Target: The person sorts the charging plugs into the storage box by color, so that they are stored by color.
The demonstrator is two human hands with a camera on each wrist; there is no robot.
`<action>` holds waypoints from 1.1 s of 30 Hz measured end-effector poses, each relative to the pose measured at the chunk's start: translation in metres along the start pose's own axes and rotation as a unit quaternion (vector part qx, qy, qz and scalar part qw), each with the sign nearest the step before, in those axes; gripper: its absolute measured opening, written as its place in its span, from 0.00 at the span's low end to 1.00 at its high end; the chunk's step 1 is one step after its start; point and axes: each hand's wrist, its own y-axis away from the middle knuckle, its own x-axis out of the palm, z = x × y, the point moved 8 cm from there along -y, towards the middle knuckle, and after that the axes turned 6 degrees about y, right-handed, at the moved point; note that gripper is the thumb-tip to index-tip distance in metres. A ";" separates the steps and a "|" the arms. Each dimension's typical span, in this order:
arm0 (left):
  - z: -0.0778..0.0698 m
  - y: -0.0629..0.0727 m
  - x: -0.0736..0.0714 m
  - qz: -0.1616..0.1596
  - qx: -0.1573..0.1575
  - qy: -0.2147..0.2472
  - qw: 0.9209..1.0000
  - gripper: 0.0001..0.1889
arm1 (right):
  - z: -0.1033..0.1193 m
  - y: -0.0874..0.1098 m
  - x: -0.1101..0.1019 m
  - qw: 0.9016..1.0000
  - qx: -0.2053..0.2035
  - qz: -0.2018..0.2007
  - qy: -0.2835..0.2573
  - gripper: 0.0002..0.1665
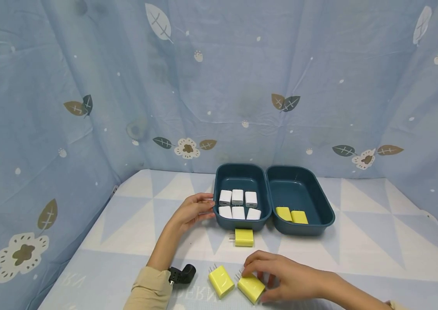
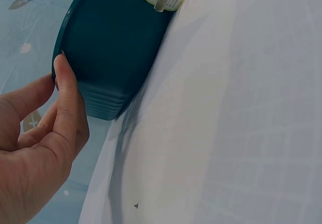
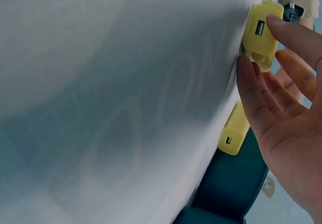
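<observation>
My left hand [image 1: 193,211] grips the left rim of a dark teal bin [image 1: 219,219], its fingertips at the edge in the left wrist view. Several white plug-in chargers [image 1: 237,196] sit in that bin in two rows. Near the front of the table, my right hand [image 1: 282,275] pinches a yellow charger [image 1: 250,287], thumb and fingertips at its sides; the charger's USB port shows in the right wrist view. Just left of it lies another yellow charger [image 1: 221,282], prongs pointing away. A third yellow charger [image 1: 244,237] lies before the bin, prongs to the left.
A second teal bin [image 1: 321,215] stands against the first on its right, with two yellow chargers [image 1: 299,217] at its near end. A black wrist mount [image 1: 183,274] sits at the left cuff. A patterned blue curtain [image 1: 242,86] closes off the back and sides.
</observation>
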 end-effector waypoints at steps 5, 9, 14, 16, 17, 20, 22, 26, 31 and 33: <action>0.000 0.000 0.001 0.001 -0.001 0.003 1.000 0.21 | 0.000 -0.002 0.002 1.000 -0.014 0.001 0.011 0.26; 0.000 -0.001 0.001 0.003 0.001 0.003 1.000 0.21 | -0.001 -0.003 0.001 1.000 -0.013 0.000 0.016 0.26; -0.001 0.000 0.001 0.004 0.001 0.002 1.000 0.21 | -0.002 -0.002 0.000 1.000 -0.010 -0.005 0.017 0.25; -0.001 0.000 0.001 0.004 0.001 0.002 1.000 0.21 | -0.002 -0.001 0.000 1.000 -0.009 -0.007 0.015 0.25; -0.001 0.001 0.001 0.005 0.002 0.003 1.000 0.21 | -0.002 -0.001 -0.001 1.000 -0.009 -0.009 0.014 0.25; -0.001 0.001 0.001 0.005 0.001 0.001 1.000 0.22 | -0.003 0.001 -0.003 1.000 -0.004 -0.018 0.011 0.25; 0.000 0.001 0.001 0.004 -0.002 0.001 1.000 0.22 | -0.004 0.003 -0.005 1.000 0.004 -0.023 0.007 0.25; -0.001 0.001 0.001 0.000 -0.004 0.002 1.000 0.22 | -0.006 0.008 -0.010 0.999 0.022 -0.032 -0.004 0.25; -0.001 0.002 0.001 -0.003 -0.002 0.003 1.000 0.21 | -0.008 0.017 -0.016 0.998 0.031 -0.045 -0.009 0.25; -0.001 0.002 0.001 -0.001 -0.002 0.001 1.000 0.21 | -0.009 0.021 -0.019 0.998 0.035 -0.052 -0.008 0.25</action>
